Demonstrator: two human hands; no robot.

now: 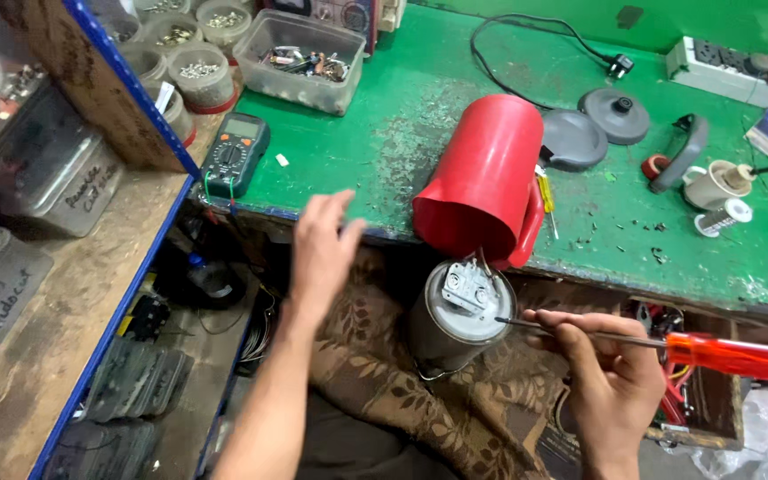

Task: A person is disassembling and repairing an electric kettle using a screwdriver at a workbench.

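Green bench [455, 98]; right hand [611, 378] around screwdriver [668, 345].

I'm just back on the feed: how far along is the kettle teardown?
Done: the red shell lies on the green bench, the grey lid beside it. In hand: the right hand points a screwdriver at the metal body's terminals; the left hand hovers empty. Left: terminals still mounted.

Open green bench [384, 133] between multimeter [235, 153] and red jug [484, 178]; right side cluttered by lids [593, 129], spools [722, 200].
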